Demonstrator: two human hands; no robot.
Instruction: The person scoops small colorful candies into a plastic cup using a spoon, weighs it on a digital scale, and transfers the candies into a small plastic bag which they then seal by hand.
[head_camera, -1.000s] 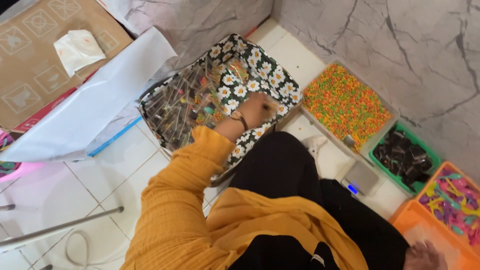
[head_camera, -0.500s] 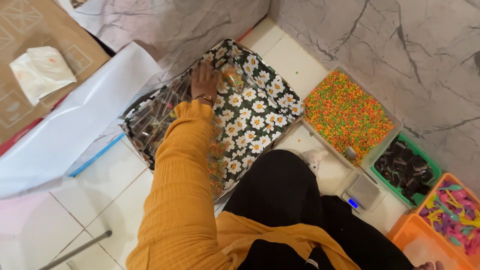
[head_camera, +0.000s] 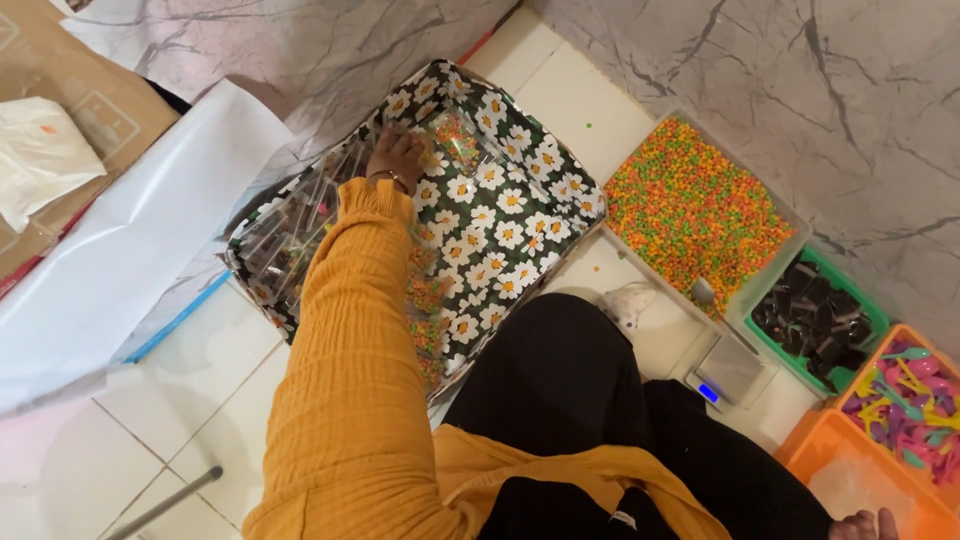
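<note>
My left hand (head_camera: 397, 158), in an orange sleeve, reaches into a box lined with black daisy-print paper (head_camera: 520, 150). Its fingers hold the edge of a clear packet of small colourful sweets (head_camera: 457, 140), low over the far end of the box. Several clear packets with dark contents (head_camera: 285, 240) are stacked along the box's left side. More packets of colourful sweets (head_camera: 425, 315) lie beside my forearm. Only the fingertips of my right hand (head_camera: 866, 524) show at the bottom right corner, next to an orange tray (head_camera: 850, 470). Its grip is hidden.
Right of the box stand a clear tray of colourful sweets (head_camera: 690, 210), a green tray of dark wrapped pieces (head_camera: 815, 320), a tray of coloured plastic spoons (head_camera: 905, 395) and a small digital scale (head_camera: 730, 365). White sheeting (head_camera: 130, 250), cardboard (head_camera: 100, 100) and a white bag (head_camera: 40, 160) lie left.
My left hand has moved from the box's near side to its far end, carrying the packet of colourful sweets. The view has shifted with it.
</note>
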